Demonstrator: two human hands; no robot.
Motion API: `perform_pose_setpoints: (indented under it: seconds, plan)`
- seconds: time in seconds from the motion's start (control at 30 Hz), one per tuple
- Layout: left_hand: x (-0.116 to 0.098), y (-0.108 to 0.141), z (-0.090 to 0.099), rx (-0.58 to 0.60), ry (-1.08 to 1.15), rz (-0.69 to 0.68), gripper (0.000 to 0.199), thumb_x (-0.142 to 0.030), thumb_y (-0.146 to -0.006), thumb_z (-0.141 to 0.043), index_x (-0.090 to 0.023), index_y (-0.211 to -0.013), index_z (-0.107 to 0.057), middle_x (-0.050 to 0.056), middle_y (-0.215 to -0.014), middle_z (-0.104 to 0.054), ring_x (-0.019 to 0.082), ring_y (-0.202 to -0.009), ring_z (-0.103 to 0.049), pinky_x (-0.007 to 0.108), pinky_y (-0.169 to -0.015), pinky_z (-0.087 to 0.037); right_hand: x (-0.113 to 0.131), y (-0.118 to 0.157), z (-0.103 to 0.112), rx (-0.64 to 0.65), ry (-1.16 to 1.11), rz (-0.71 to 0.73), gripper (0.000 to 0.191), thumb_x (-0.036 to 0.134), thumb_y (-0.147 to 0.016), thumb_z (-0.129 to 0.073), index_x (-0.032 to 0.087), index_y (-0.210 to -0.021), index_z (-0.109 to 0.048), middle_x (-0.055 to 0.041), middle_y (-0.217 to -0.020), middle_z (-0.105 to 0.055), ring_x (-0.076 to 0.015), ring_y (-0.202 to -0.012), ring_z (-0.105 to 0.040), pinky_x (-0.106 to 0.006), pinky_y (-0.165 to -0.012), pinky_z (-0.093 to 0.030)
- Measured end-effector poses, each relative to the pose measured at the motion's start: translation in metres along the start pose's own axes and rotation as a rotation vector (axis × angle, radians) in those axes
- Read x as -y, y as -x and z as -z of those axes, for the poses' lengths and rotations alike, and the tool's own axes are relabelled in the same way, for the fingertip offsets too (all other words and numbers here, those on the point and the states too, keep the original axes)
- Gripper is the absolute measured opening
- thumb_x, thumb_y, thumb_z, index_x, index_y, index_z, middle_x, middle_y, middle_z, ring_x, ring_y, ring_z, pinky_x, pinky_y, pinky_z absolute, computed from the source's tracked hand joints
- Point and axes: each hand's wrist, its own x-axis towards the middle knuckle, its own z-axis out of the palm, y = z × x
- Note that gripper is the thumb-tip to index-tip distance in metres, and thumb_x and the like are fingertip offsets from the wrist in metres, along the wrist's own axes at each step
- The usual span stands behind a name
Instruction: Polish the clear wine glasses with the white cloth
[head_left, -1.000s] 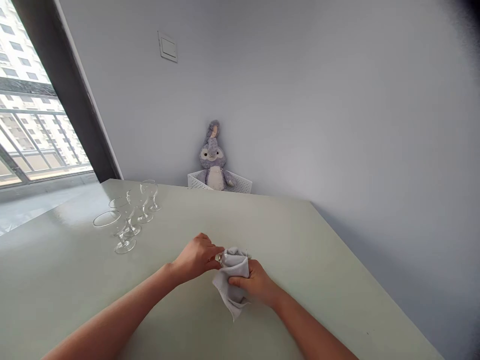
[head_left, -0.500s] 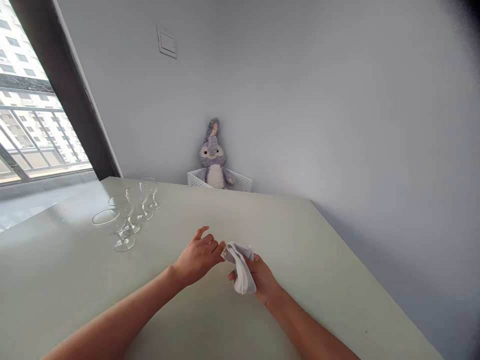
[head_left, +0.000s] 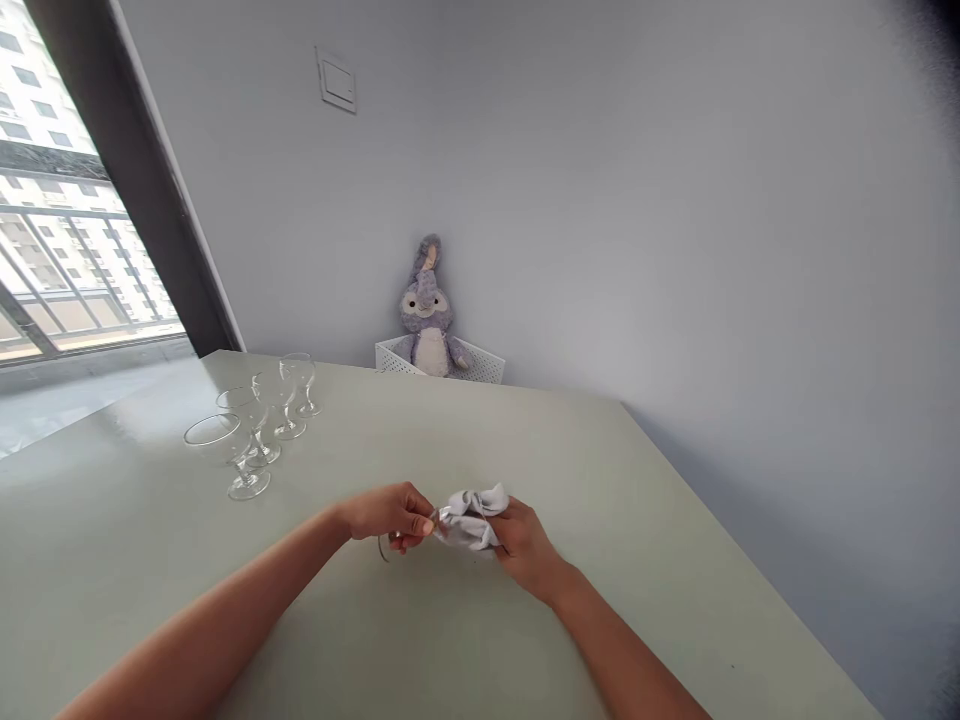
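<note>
Near the middle of the table, my left hand (head_left: 397,515) is closed on the stem of a clear wine glass (head_left: 384,547), whose round foot shows below the fingers. The glass lies sideways, its bowl toward the right and mostly hidden by a light grey cloth (head_left: 471,530). My right hand (head_left: 521,540) grips the cloth around the bowl from the right; some of its fingers are hidden behind the cloth.
Several clear stemmed glasses stand upright in a row on the left of the pale table (head_left: 570,450), the nearest glass (head_left: 249,486) among them. A plush rabbit (head_left: 429,325) sits in a white basket (head_left: 487,368) behind the table's far edge.
My left hand has turned and its fingers have closed on the stem, with the glass foot now in view. The cloth has changed shape, and my right hand has turned slightly with it.
</note>
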Motion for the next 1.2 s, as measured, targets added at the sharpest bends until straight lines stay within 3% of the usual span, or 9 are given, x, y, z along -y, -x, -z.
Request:
perform_pose_setpoints:
  seconds: [0.1,0.33,0.43,0.53,0.63,0.73,0.87,1.0,1.2]
  plan:
    - [0.005,-0.003,0.006,-0.113,0.053,0.011,0.045,-0.053,-0.07,-0.057,-0.013,-0.09,-0.064,-0.004,-0.054,-0.045,0.007,-0.048,-0.042,0.021,-0.049,-0.035,-0.011,0.001,0.008,-0.093,0.232,0.132,0.039,0.011,-0.08,-0.039,0.025,-0.111,-0.059,-0.0051,-0.102,-0.065,-0.0218,-0.097,-0.055,-0.036,-0.084,-0.04]
    - [0.013,-0.007,0.013,-0.693,-0.297,0.119,0.041,-0.053,-0.076,-0.046,-0.018,-0.089,-0.062,-0.003,-0.055,-0.049,0.009,-0.048,-0.045,0.021,-0.047,-0.031,0.005,0.005,0.023,-0.292,0.487,0.223,0.055,0.023,-0.083,-0.04,0.025,-0.136,-0.028,-0.0058,-0.129,-0.048,-0.0296,-0.123,-0.035,-0.053,-0.102,-0.019]
    - [0.01,-0.011,-0.008,-0.723,-0.631,0.078,0.029,-0.045,-0.078,-0.048,-0.02,-0.083,-0.062,-0.003,-0.055,-0.053,0.011,-0.051,-0.049,0.021,-0.048,-0.03,0.017,0.001,0.005,-0.193,0.637,0.278,0.061,0.041,-0.081,-0.049,0.021,-0.136,-0.031,-0.0088,-0.124,-0.053,-0.0351,-0.13,-0.019,-0.057,-0.104,-0.005]
    - [0.01,-0.018,-0.037,-0.674,-1.042,-0.098,0.02,-0.028,-0.079,-0.048,-0.017,-0.067,-0.058,0.001,-0.058,-0.056,0.013,-0.053,-0.051,0.024,-0.051,-0.031,0.022,-0.004,-0.014,-0.093,0.662,0.274,0.053,0.039,-0.082,-0.05,0.019,-0.13,-0.041,-0.0105,-0.112,-0.06,-0.0339,-0.127,-0.025,-0.056,-0.103,-0.007]
    - [0.015,-0.021,-0.054,-0.672,-1.324,-0.338,0.019,-0.012,-0.08,-0.039,-0.015,-0.071,-0.056,0.003,-0.06,-0.055,0.014,-0.053,-0.052,0.026,-0.053,-0.034,0.017,-0.006,-0.016,-0.065,0.492,0.153,0.039,0.038,-0.082,-0.049,0.019,-0.116,-0.055,-0.0101,-0.104,-0.062,-0.0304,-0.11,-0.046,-0.051,-0.099,-0.023]
    - [0.017,-0.021,-0.055,-0.73,-1.381,-0.486,0.022,-0.011,-0.084,-0.034,-0.014,-0.093,-0.054,0.002,-0.059,-0.054,0.013,-0.052,-0.051,0.027,-0.053,-0.036,0.007,-0.005,-0.006,-0.094,0.082,-0.177,0.034,0.045,-0.084,-0.044,0.018,-0.09,-0.064,-0.0066,-0.079,-0.063,-0.0213,-0.077,-0.055,-0.035,-0.073,-0.042]
    - [0.018,-0.025,-0.051,-0.823,-1.289,-0.466,0.024,-0.028,-0.089,-0.036,-0.016,-0.104,-0.051,0.001,-0.06,-0.057,0.013,-0.051,-0.053,0.026,-0.053,-0.036,-0.003,-0.004,-0.004,-0.136,-0.623,-0.51,0.044,0.054,-0.081,-0.043,0.014,-0.08,-0.061,-0.0009,-0.062,-0.054,-0.0118,-0.054,-0.047,-0.023,-0.05,-0.036]
    - [0.021,-0.031,-0.052,-0.847,-1.162,-0.369,0.03,-0.031,-0.09,-0.035,-0.017,-0.113,-0.049,0.002,-0.067,-0.063,0.015,-0.055,-0.057,0.027,-0.056,-0.038,-0.002,-0.004,-0.017,-0.303,-0.942,-0.556,0.04,0.055,-0.076,-0.052,0.016,-0.087,-0.059,0.0006,-0.067,-0.054,-0.0105,-0.057,-0.046,-0.022,-0.052,-0.038]
    - [0.023,-0.036,-0.059,-0.88,-0.888,-0.31,0.034,-0.031,-0.088,-0.037,-0.022,-0.12,-0.047,0.003,-0.081,-0.067,0.015,-0.064,-0.059,0.027,-0.062,-0.041,0.007,-0.005,-0.02,-0.358,-1.004,-0.494,0.045,0.055,-0.075,-0.054,0.017,-0.1,-0.055,-0.0038,-0.079,-0.06,-0.0148,-0.067,-0.053,-0.024,-0.058,-0.043]
